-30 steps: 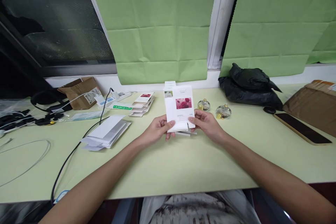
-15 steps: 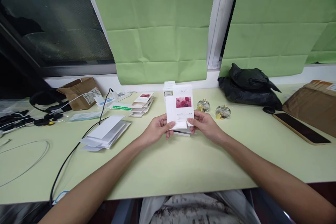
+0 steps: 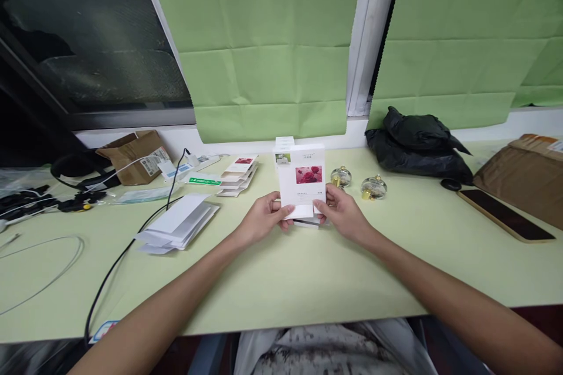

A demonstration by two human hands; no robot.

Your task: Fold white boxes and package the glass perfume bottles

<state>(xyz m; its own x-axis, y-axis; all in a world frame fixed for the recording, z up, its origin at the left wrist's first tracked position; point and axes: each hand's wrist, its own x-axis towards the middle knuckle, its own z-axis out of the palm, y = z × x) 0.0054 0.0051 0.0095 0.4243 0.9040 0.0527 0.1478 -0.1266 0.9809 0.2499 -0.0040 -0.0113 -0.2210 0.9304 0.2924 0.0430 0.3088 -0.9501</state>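
A white box (image 3: 302, 181) with a rose picture on its face is held upright above the middle of the tabletop (image 3: 308, 275), closer to the far edge than to the near one. Its lower left corner is pinched by the left hand (image 3: 263, 221), thumb on the front face and the other fingers behind. Its lower right corner is gripped the same way by the right hand (image 3: 343, 214), fingers closed on the card. Under the box, a flat white piece (image 3: 305, 223) is seen lying on the tabletop, partly hidden by the hands.

Just beyond the right hand, two small glass bottles (image 3: 373, 187) with gold caps are set near the far edge, close to the box's right side. A black bag (image 3: 417, 143) is heaped against the far edge further right, and a phone (image 3: 505, 214) lies toward the right edge beside a brown parcel (image 3: 523, 176).

To the left, a stack of flat white cartons (image 3: 178, 224) is laid well apart from the left hand, with a black cable (image 3: 127, 252) running past it to the near edge. A pile of printed cards (image 3: 237, 174) sits behind that, near the far edge.

A broad bare strip of tabletop is left open between the hands and the near edge.
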